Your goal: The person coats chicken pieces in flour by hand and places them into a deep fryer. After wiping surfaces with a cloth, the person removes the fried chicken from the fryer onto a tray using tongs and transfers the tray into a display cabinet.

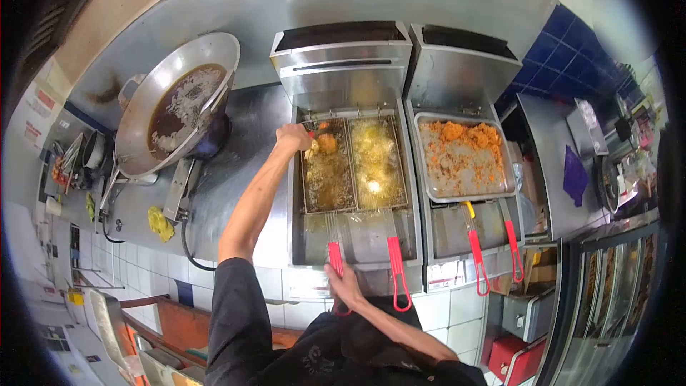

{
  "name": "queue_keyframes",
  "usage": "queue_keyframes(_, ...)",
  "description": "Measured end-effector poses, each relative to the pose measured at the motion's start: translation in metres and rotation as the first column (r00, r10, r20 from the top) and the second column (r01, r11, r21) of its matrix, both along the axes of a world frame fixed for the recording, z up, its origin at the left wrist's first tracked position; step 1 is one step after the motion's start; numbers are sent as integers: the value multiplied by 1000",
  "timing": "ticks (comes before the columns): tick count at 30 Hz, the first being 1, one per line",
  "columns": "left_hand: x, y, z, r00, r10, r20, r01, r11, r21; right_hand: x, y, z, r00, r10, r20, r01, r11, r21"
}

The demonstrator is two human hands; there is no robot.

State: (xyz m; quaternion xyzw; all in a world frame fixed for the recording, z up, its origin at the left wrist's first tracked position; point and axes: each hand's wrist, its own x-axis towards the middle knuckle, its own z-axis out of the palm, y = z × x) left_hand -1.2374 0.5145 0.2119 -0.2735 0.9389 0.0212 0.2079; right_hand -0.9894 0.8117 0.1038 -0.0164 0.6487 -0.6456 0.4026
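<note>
Two wire fryer baskets sit side by side in the bubbling oil of a steel deep fryer (294, 232). In the left basket (330, 209), browned fried pieces (327, 144) gather at the far end; pale pieces (373, 150) cook in the right basket (382, 207). My right hand (346, 286) is closed around the red handle of the left basket. Above that basket's far left corner is my left hand (294, 136), closed, with something small and red at its fingers that I cannot make out. The right basket's red handle (397, 261) hangs free.
A large tilted wok (227, 53) of dark oil stands at left, near a yellow cloth (161, 223). On the neighbouring fryer lies a tray (457, 180) of orange crumbs, with two more red handles (477, 257) in front. A glass-fronted cabinet (607, 300) stands at right.
</note>
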Motion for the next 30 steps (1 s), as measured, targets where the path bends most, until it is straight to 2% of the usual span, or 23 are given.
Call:
queue_keyframes(2,13,9,16,998,8,-59,-7,1000,13,5,-3,0,996,-41,76,46,997,-64)
queue_keyframes(4,28,17,30,997,27,-70,-26,1000,14,-11,-3,36,987,2,162,12,996,-85)
queue_keyframes(5,37,22,35,994,62,-89,-60,998,18,-7,-3,23,986,-16,167,30,996,-78)
queue_keyframes(7,54,27,38,992,82,-100,-80,997,23,7,-10,-14,995,7,-101,0,997,74)
queue_keyframes(9,71,25,26,976,93,-196,-92,996,11,2,-11,10,999,-32,-41,34,998,55)
queue_keyframes(11,75,14,-1,977,154,-146,-146,987,63,-9,-3,31,993,22,119,-17,999,-36)
queue_keyframes(12,81,12,-10,974,170,-147,-161,984,74,1,-10,-3,1000,-6,0,6,1000,19)
queue_keyframes(13,84,13,-15,970,188,-155,-178,981,74,-5,-4,4,1000,-25,-9,25,1000,8)
queue_keyframes(15,88,29,-18,962,203,-180,-194,979,66,-10,2,27,991,-46,125,54,997,-61)
queue_keyframes(17,104,38,-27,945,257,-204,-253,966,47,-5,-2,2,992,-46,118,60,991,-120)
queue_keyframes(18,106,43,-29,945,262,-196,-261,965,31,4,-10,-26,991,-26,-132,26,1000,-6)
queue_keyframes(20,111,50,-30,945,260,-198,-264,965,9,10,-14,-34,991,-42,-129,40,999,-18)
queue_keyframes(22,119,54,-33,925,340,-168,-331,940,79,9,-10,-29,994,-57,-89,57,998,5)
queue_keyframes(23,126,54,-34,933,323,-161,-316,946,68,8,-8,-27,996,-65,-69,66,998,17)
queue_keyframes(24,130,51,-33,933,313,-176,-306,950,67,17,-18,-50,973,-110,-204,116,993,17)
queue_keyframes(26,132,52,-28,934,301,-195,-294,954,66,16,-20,-55,939,-88,-333,118,991,69)
queue_keyframes(27,136,54,-21,913,338,-228,-311,939,146,10,-12,-36,939,-92,-332,120,991,65)
queue_keyframes(28,142,56,-17,889,378,-260,-324,918,227,1,2,-14,994,4,-108,2,999,51)
queue_keyframes(29,143,55,-15,889,368,-273,-313,923,224,-11,9,0,989,102,108,-103,995,6)
queue_keyframes(30,141,53,-16,878,379,-293,-304,913,270,-11,7,-3,992,87,90,-87,996,-1)
